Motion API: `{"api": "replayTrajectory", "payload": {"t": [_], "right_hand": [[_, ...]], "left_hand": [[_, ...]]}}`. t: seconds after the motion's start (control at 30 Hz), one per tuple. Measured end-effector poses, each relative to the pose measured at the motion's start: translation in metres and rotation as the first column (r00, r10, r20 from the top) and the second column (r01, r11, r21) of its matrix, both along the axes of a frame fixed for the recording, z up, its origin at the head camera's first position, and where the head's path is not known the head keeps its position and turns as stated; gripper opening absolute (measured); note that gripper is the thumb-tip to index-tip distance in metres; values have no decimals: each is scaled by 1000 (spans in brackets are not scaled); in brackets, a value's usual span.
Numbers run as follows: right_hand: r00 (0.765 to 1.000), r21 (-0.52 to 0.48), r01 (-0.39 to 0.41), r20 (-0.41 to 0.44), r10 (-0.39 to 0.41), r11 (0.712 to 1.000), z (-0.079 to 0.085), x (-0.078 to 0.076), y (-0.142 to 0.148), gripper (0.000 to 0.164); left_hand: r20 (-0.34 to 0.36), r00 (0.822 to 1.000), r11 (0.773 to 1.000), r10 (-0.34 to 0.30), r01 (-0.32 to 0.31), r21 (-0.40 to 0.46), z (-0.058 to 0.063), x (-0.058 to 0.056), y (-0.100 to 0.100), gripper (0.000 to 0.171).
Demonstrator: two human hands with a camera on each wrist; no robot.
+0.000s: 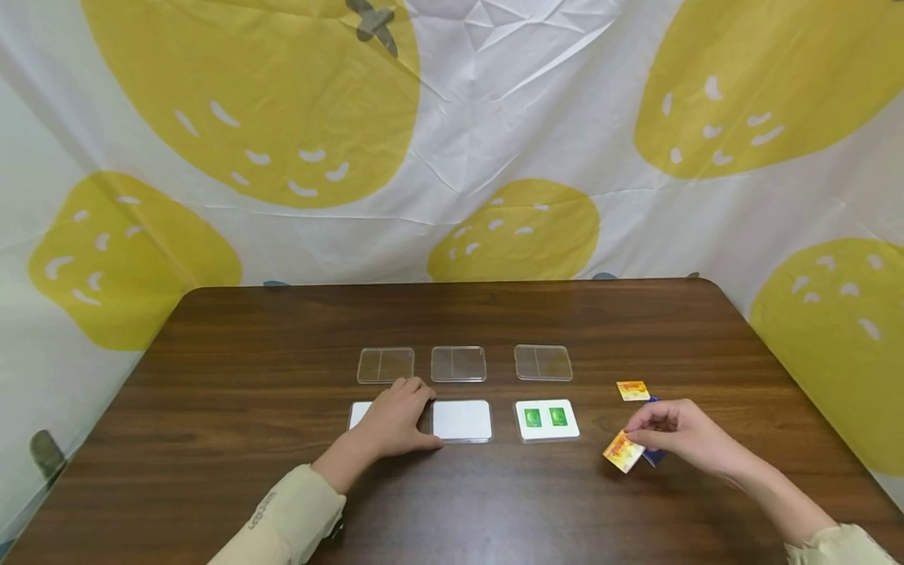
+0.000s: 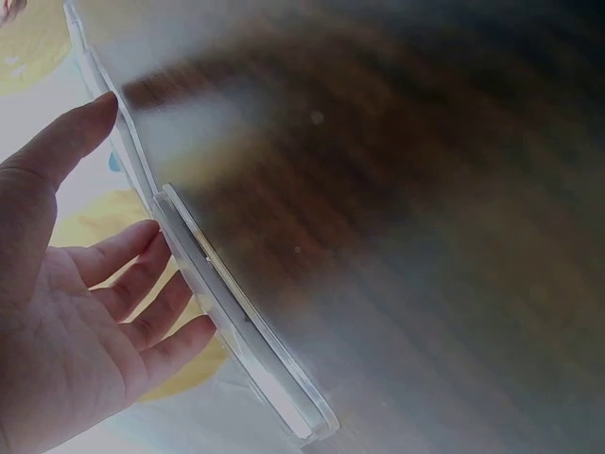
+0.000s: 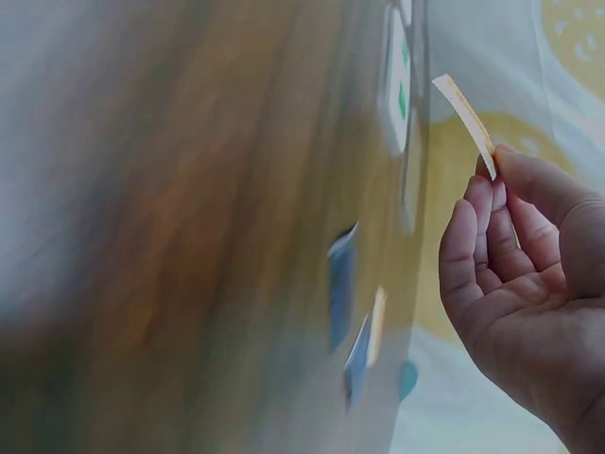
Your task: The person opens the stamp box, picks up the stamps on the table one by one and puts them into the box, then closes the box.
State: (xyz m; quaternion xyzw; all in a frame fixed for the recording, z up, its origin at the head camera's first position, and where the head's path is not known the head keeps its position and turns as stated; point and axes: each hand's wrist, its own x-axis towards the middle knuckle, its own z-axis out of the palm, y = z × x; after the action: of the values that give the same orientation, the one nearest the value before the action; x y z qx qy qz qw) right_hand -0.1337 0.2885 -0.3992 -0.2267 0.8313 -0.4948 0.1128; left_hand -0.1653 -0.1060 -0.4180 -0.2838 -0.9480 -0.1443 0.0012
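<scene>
My right hand pinches a small orange-and-yellow printed piece between thumb and fingertips, above the table; the right wrist view shows it edge-on, thin and slightly curved. Behind that hand lie dark blue pieces, partly hidden. A similar orange piece lies just beyond them. My left hand rests over a white card in a clear case, covering much of it. Its thumb lies at the near left corner of the middle white card, fingers loosely bent. To the right, another cased white card bears two green stickers.
Three clear plastic lids lie in a row behind the cards. Everything sits on a brown wooden table. A white cloth with yellow fruit prints hangs behind and at both sides.
</scene>
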Motion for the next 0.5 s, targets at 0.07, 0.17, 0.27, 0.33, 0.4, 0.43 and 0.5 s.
{"api": "replayTrajectory", "payload": {"t": [0.07,0.17,0.27,0.33,0.4,0.43,0.5], "right_hand": [[999,0,-29,-18,29,1000,3,-7,-11,5],[998,-4,-62,-29,62,998,6,-19,-27,6],[997,3,-75,-22,75,997,8,-31,-44,7],[997,15,-76,-18,76,997,8,-39,-54,8],[996,19,-85,-15,86,996,8,-45,-65,8],[995,20,-94,-16,95,995,7,-48,-70,8],[993,23,-114,-22,115,993,7,-52,-79,9]], "left_hand": [[-2,1000,1000,0,0,3,0,0,0,58],[-3,1000,1000,1,-1,5,0,0,-1,59],[-2,1000,1000,3,-2,3,0,0,-1,59],[0,1000,1000,4,-4,1,0,0,0,59],[2,1000,1000,6,-6,-1,-1,-1,0,59],[3,1000,1000,6,-6,-2,-1,-1,0,59],[2,1000,1000,5,-5,-3,-1,-1,0,60]]}}
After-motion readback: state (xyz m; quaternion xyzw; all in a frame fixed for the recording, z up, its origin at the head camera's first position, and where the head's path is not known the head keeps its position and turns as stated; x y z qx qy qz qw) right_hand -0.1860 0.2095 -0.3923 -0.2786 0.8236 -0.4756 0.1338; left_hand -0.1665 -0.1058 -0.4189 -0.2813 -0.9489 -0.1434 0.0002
